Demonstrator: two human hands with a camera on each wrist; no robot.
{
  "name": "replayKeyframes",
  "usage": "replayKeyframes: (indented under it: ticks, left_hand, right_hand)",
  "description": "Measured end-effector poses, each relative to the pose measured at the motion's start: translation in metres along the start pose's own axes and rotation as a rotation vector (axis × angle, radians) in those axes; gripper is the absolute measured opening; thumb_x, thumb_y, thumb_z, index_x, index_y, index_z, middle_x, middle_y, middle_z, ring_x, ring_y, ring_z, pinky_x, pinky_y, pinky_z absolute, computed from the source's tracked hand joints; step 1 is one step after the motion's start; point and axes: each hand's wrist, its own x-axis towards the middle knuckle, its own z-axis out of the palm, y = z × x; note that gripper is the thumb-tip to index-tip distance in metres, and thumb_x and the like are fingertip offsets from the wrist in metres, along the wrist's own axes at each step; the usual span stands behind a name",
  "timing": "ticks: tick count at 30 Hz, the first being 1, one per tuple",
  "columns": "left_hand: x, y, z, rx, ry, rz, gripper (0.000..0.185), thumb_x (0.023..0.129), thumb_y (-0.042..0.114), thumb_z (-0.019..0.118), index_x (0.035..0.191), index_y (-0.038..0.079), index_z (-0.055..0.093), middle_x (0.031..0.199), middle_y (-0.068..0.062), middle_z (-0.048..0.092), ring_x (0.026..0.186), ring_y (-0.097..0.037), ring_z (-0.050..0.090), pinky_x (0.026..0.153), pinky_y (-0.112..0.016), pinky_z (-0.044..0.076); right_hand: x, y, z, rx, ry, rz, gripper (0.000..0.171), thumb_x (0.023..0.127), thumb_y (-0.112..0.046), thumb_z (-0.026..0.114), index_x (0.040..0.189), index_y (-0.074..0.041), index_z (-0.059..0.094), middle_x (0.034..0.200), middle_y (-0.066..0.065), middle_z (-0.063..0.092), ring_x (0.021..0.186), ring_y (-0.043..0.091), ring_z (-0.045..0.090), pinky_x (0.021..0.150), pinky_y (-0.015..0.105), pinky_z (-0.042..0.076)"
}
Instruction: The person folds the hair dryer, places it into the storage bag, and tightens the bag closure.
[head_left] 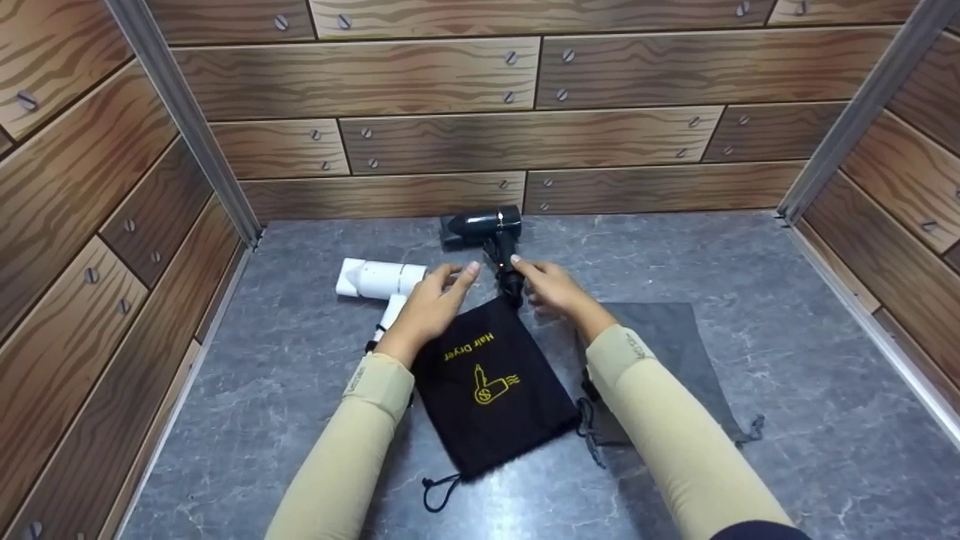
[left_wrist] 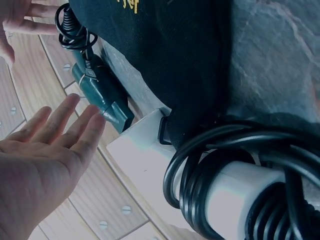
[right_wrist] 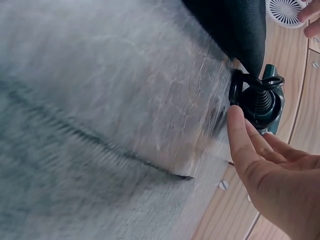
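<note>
Head view showed both hands reaching toward a dark green hair dryer (head_left: 487, 234) that lay at the far middle of the grey marbled worktop (head_left: 787, 300), close to the wood-patterned back wall (head_left: 525, 139). The left hand (head_left: 433, 304) was spread, fingers straight and slightly apart, just left of the dryer's handle and not gripping it. The right hand (head_left: 551, 289) was also relaxed and unclenched, its fingertips at the handle's right side; whether they touched it could not be told. A black drawstring pouch (head_left: 487, 390) printed "Hair Dryer" in yellow lay near of the dryer, between the forearms. A white hair dryer (head_left: 379, 281) lay to the left, partly under the left hand, its black cord (left_wrist: 225, 185) coiled round the handle in the left wrist view. A grey pouch (head_left: 675, 345) lay flat on the right.
</note>
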Motion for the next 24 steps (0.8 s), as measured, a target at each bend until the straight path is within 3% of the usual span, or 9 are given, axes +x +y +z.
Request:
replayKeyframes:
  ticks: [5,13,19,24]
  left_hand:
    - [-0.001,-0.002,0.0,-0.012,0.007,0.028,0.079,0.103,0.076,0.041,0.15,0.014,0.057,0.145,-0.012,0.067,0.139,-0.03,0.061,0.12,-0.049,0.045]
    - [-0.001,-0.007,-0.005,0.001,0.009,0.016,0.081,0.102,0.077,0.041,0.154,0.015,0.053,0.145,-0.013,0.066,0.139,-0.031,0.06,0.118,-0.05,0.045]
    - [0.0,-0.009,-0.009,-0.007,0.015,0.021,0.082,0.103,0.075,0.043,0.158,0.014,0.048,0.157,-0.017,0.055,0.144,-0.039,0.054,0.12,-0.053,0.044]
    - [0.003,-0.012,-0.008,-0.02,0.033,0.03,0.082,0.104,0.073,0.044,0.16,0.012,0.047,0.162,-0.015,0.05,0.143,-0.042,0.054,0.119,-0.055,0.044]
  right_hand:
    - [0.008,-0.001,0.006,0.031,-0.007,-0.009,0.073,0.106,-0.059,0.053,0.149,0.0,0.051,0.072,-0.004,0.045,0.057,0.006,0.04,0.056,0.025,0.043]
    - [0.015,-0.003,0.017,0.032,0.004,-0.011,0.073,0.107,-0.049,0.057,0.155,0.005,0.041,0.074,-0.004,0.05,0.063,0.007,0.047,0.064,0.029,0.051]
    - [0.026,-0.003,0.019,-0.108,0.059,-0.056,0.075,0.106,-0.044,0.061,0.153,0.011,0.041,0.111,0.015,0.061,0.081,0.017,0.061,0.069,0.03,0.057]
    - [0.035,0.001,0.017,-0.16,0.091,-0.077,0.068,0.107,-0.039,0.058,0.149,0.013,0.045,0.139,0.032,0.058,0.097,0.024,0.064,0.072,0.025,0.056]
